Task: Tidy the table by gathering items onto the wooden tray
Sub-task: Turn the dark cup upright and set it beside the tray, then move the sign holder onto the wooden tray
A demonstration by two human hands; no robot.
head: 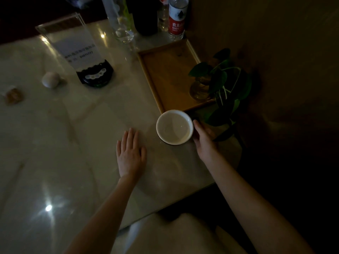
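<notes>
While the left hand [130, 154] lies flat on the table [73, 143] with straight fingers close together, the right hand [202, 136] curls around a round white bowl [174, 127]. It looks empty, just beside the wooden tray [170, 79].

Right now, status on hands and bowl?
Right hand grips white bowl short of wooden tray. Left hand flat on table. Plant vase occupies tray's near corner.

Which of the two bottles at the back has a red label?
The right bottle, just beyond the tray's far end, wears a red and white label. The clear one beside it on its left shows none.
</notes>
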